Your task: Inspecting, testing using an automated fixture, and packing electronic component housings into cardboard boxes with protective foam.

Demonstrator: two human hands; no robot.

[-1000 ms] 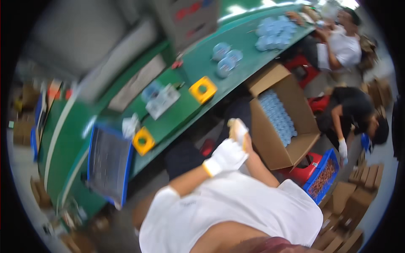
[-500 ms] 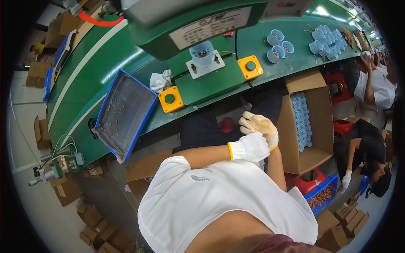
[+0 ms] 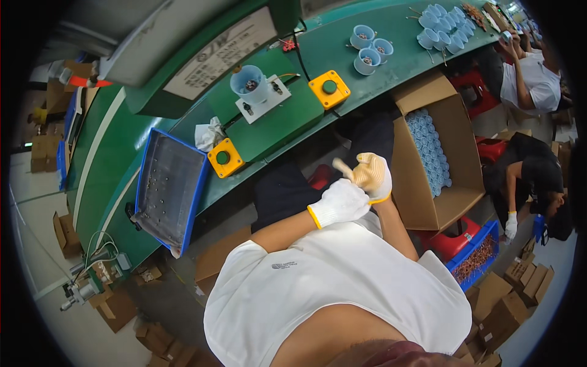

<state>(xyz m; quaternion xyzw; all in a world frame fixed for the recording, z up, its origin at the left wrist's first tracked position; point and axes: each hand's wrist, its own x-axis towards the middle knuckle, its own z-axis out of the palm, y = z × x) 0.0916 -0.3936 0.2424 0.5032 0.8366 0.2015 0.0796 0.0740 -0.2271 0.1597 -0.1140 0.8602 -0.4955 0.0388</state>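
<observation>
Both my hands meet in front of my lap, in white knit gloves with yellow cuffs. My left hand (image 3: pixel 341 203) lies against the palm side of my right hand, its fingers closed on the right-hand glove and partly hidden there. Cream-coloured coating covers the palm of my right hand (image 3: pixel 373 174). Its fingers are bent and apart, one sticking out to the left and blurred. Beyond my hands, a light-blue plastic cup (image 3: pixel 249 84) with small metal parts inside sits on the metal plate (image 3: pixel 264 105) of a green bench press (image 3: pixel 211 58).
Yellow button boxes (image 3: pixel 329 89) flank the press. A blue-rimmed tray (image 3: pixel 168 189) with small parts lies left. More blue cups (image 3: pixel 368 61) stand on the bench (image 3: pixel 391 76). At right are a carton (image 3: pixel 455 147) of cups, a blue crate (image 3: pixel 474 263) of wires and two co-workers (image 3: pixel 532 85).
The view has turned and shifted, so the bench appears more tilted. My left hand has slid along the right-hand glove, and one right-hand finger now sticks out to the left.
</observation>
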